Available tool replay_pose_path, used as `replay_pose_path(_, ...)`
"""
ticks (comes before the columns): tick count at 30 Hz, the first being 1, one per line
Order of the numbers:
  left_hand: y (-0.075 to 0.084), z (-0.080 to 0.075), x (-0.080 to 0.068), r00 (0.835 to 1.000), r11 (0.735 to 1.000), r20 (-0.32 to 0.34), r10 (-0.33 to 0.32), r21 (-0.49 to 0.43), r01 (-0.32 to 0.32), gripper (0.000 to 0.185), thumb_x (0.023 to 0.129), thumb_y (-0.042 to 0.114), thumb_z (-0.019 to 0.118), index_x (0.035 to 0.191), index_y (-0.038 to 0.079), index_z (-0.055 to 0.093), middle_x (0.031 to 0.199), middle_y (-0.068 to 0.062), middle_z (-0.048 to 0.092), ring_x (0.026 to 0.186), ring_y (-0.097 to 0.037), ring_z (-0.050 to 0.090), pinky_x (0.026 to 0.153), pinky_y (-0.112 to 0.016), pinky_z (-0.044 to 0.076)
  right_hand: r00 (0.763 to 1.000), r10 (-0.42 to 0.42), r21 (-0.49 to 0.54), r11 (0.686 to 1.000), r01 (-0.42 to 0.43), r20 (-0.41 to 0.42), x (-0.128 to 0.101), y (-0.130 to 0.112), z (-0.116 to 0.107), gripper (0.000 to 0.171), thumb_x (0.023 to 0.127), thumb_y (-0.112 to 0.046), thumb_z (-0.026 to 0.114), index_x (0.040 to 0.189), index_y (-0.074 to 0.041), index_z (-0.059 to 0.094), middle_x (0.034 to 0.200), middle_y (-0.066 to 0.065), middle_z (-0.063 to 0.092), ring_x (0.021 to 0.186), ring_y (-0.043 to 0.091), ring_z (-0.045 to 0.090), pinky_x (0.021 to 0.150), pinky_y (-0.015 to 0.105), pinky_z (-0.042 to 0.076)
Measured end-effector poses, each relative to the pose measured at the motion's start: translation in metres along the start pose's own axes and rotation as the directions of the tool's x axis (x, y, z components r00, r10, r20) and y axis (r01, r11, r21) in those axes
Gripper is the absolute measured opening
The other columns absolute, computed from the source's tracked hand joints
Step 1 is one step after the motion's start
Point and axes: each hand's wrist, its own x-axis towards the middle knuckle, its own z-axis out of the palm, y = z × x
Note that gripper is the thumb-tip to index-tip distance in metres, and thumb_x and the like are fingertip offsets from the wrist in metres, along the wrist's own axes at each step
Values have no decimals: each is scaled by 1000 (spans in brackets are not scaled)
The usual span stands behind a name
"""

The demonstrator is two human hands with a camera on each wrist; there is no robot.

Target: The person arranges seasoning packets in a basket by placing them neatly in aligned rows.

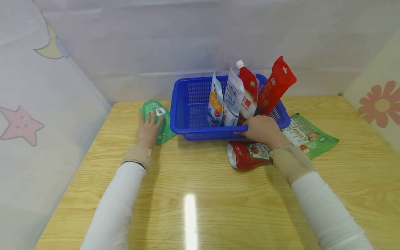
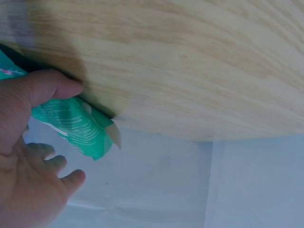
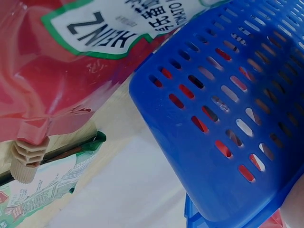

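Observation:
My left hand (image 1: 148, 130) rests on a green pouch (image 1: 165, 130) left of the basket, fingers spread. In the left wrist view the thumb lies over that pouch's edge and the other fingers stand apart from it. My right hand (image 1: 264, 128) grips the front rim of a blue plastic basket (image 1: 212, 130), right of its middle. Inside stand two white-and-blue packets (image 1: 215, 104), a red-and-white spouted pouch (image 1: 249, 86) and a red packet (image 1: 276, 85), which leans right. Below the right hand lies a red Heinz ketchup pouch (image 1: 245, 156), its cap showing in the right wrist view.
A green packet (image 1: 312, 137) lies flat to the right of the basket, partly behind the right hand and basket. The wooden table (image 1: 218, 208) ends at a white sheeted wall (image 1: 131, 52) close behind the basket. Decorated panels stand at both sides.

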Motion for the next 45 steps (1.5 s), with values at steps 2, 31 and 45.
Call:
replay_pose_path(2, 1, 0, 0, 1000, 1000, 4, 15, 8, -15, 60, 96, -1, 44, 151, 12, 25, 156, -24, 22, 144, -40, 25, 116, -56, 23, 1000, 1, -4, 1000, -1, -4, 0, 0, 0, 37, 87, -46, 63, 75, -12, 72, 60, 2, 59, 59, 19, 55, 61, 33, 48)
replay_pose_path(31, 2, 4, -12, 997, 994, 46, 62, -97, -58, 51, 100, 2, 32, 149, 13, 31, 152, -28, 27, 138, -44, 35, 111, -58, 31, 1000, -17, -23, 1000, 17, -12, 0, 1, 0, 34, 88, -43, 62, 87, -11, 75, 61, 2, 61, 60, 19, 56, 59, 34, 48)
replay_pose_path(45, 2, 4, -16, 993, 992, 61, 104, -84, -99, 49, 101, 4, 35, 148, 14, 33, 149, -32, 29, 135, -46, 38, 110, -56, 34, 999, -41, -21, 999, 40, -24, 0, 0, -1, 42, 87, -50, 61, 74, -12, 71, 58, 1, 60, 58, 18, 56, 58, 33, 48)
